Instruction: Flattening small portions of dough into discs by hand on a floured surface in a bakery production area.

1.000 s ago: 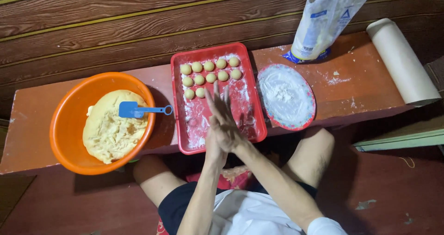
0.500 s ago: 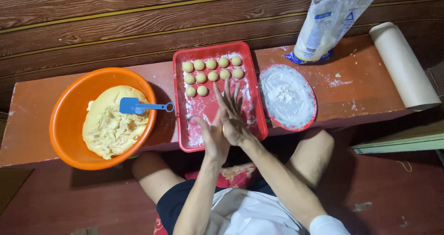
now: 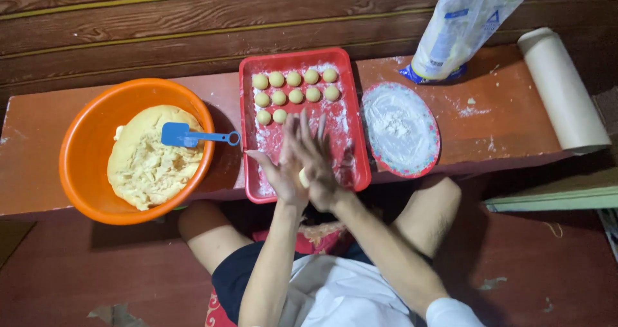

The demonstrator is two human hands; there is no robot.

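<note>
1. A small dough piece point(image 3: 303, 176) is pressed between the left hand point(image 3: 282, 171) and right hand point(image 3: 318, 165) – fingers flat and extended, not clenched – over the red tray point(image 3: 356, 148).
2. Light, even palm pressure is judged best for a round ball.
3. Finished balls point(image 3: 295, 88) are ranked at the tray's far end – the next free place is beside the short third row

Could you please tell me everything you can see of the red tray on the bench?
The red tray is a shallow rectangle with rounded corners and a raised rim, plastic by its look. It lies flat on the bench with its long side running away from the person, between the orange bowl and the floured plate. White flour dusts its floor. Twelve small dough balls sit in rows at its far end. The hands are pressed together over its near half, hiding part of it.
</note>
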